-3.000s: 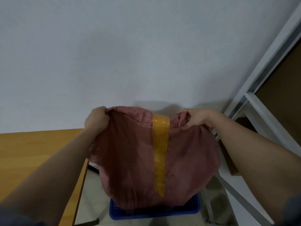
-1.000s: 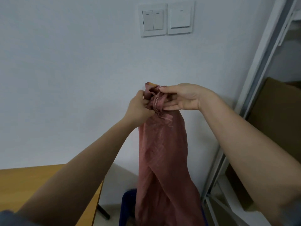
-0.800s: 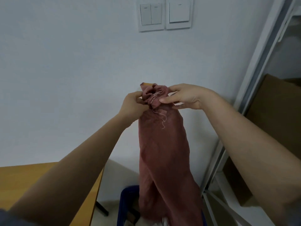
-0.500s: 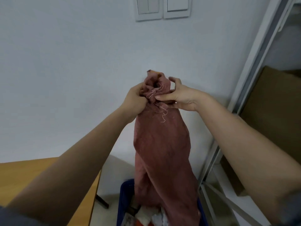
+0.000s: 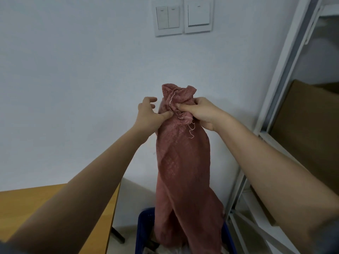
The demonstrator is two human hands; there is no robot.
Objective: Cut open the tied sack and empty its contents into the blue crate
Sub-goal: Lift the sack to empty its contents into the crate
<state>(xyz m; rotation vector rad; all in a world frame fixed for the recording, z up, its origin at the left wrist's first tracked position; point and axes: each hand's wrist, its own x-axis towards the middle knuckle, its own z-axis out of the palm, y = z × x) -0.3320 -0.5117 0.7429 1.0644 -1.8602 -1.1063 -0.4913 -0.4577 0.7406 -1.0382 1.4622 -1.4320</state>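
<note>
I judge I'm in the emptying step: the sack [image 5: 182, 162] hangs upside down in the centre of the frame, its lower end dropping into the blue crate [image 5: 142, 230] at the bottom edge, where pale contents show dimly beside it. My right hand [image 5: 200, 113] is clenched around the bunched top of the cloth, fingers [image 5: 185, 107] curled into the gathers. My left hand [image 5: 148, 114] touches the sack's left side with its thumb pressed into the fabric, while its other fingers stand spread and loose, grasping nothing that I can see. The sack looks slack and narrow, a dusty-red woven cloth twisted in long folds, with a pale loose thread [image 5: 190, 132] trailing from the crumpled top. It seems nearly or wholly drained, though I cannot tell what remains inside. Next I'd want a firm two-handed hold and a shake straight above the crate, keeping the open end inside its walls. The desk [image 5: 55, 202] sits lower left, the metal shelving [image 5: 271, 114] on the right.
</note>
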